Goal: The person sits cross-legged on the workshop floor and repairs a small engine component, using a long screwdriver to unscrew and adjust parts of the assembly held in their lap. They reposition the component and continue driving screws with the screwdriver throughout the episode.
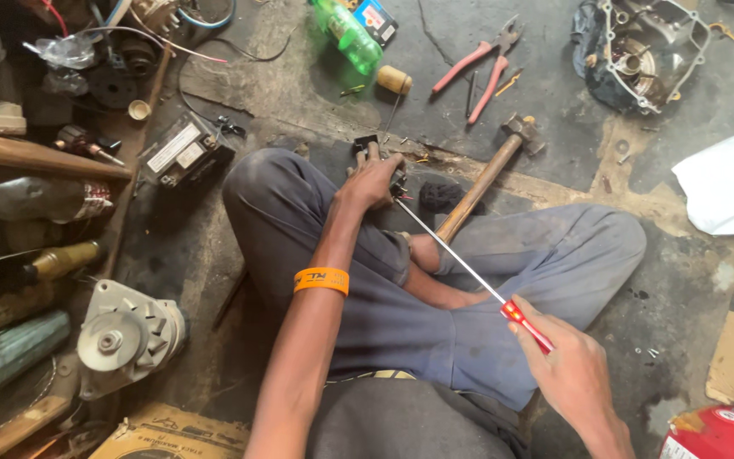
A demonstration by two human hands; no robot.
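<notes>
I see the left hand clamped over a small dark part on the floor. The right hand grips a long red-handled screwdriver, its tip beside the left fingers. A wooden-handled hammer lies just beyond that grip.

This is looking like a small repair workshop for engines and electrical parts, with the work going on right down on a stained, oily concrete floor. Hand tools are lying loose about it: red-handled pliers, a wooden-handled hammer and stray screws, while an opened engine casing is sitting in the far corner. An alternator, tangled wires and greasy bottles are crowding the left side.
</notes>
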